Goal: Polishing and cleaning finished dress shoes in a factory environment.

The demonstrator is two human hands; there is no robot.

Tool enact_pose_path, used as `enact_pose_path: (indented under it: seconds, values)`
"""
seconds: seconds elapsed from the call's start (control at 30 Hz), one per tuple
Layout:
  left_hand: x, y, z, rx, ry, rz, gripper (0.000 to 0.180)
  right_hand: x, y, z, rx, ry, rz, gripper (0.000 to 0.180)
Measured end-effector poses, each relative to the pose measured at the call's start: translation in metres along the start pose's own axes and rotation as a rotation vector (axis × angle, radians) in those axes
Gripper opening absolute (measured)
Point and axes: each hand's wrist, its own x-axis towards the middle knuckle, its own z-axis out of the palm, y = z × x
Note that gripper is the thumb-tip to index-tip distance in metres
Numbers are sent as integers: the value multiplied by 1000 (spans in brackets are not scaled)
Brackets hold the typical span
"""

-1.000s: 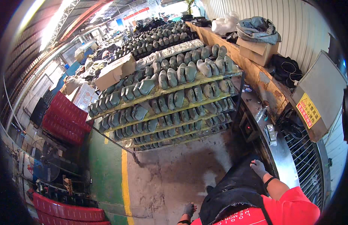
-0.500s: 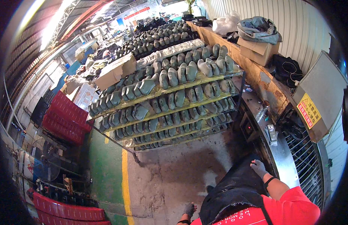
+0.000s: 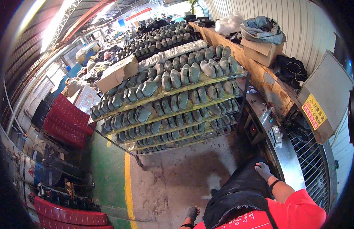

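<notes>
My right hand (image 3: pixel 263 170), in a grey glove with bare fingertips, rests by the black apron (image 3: pixel 238 191) near the metal-topped bench. Its fingers are loosely bent and apart, with nothing seen in them. At the lower edge my left hand (image 3: pixel 192 212), gloved alike, hangs low beside the apron, fingers slightly curled and holding nothing visible. In front stands a multi-tier rack (image 3: pixel 165 95) with yellowish shelves, filled with rows of grey-green shoe lasts or foot-shaped moulds (image 3: pixel 175 78). Both hands are apart from the rack.
On the right runs the bench (image 3: pixel 285 158) with a small dark boxed device (image 3: pixel 276 135), a wire grate (image 3: pixel 310 160) and a panel bearing a yellow warning sign (image 3: pixel 314 112). Red stacked crates (image 3: pixel 68 118) and a fan (image 3: pixel 48 170) stand left. A cardboard box (image 3: pixel 117 72) tops the rack.
</notes>
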Motion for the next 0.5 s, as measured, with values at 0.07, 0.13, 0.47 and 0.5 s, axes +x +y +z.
enact_pose_path:
  seconds: [0.07, 0.13, 0.47, 0.5]
  values:
    - [0, 0, -1, -6, 4, -9, 31, 0, -1, 2, -1, 5, -16, 47]
    - [-1, 2, 2, 3, 14, -16, 31, -1, 0, 2, -32, 39, -29, 46]
    - [0, -3, 8, 11, 28, 28, 36, 3, 5, 0, -4, -22, 0, 46]
    - [2, -3, 6, 9, 30, 28, 36, 4, 5, 0, 1, -35, 16, 46]
